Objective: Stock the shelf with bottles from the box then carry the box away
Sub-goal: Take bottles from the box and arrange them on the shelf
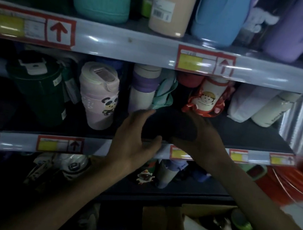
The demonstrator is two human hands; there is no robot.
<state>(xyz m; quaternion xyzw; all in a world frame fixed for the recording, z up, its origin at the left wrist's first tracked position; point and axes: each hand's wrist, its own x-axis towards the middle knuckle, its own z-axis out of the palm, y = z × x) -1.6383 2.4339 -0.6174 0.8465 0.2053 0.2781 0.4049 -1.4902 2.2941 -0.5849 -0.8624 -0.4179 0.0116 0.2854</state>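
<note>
While both the left hand (135, 132) and the right hand (199, 137) curl their fingers around the dark bottle (171, 126) at the middle shelf (20, 142) front edge, it may tip off or topple the cartoon bottle (208, 98) just behind.

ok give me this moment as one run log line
phase: stocking | left hand + right hand: both gripping dark bottle | location: front edge of middle shelf | cardboard box: below, not yet emptied
</note>
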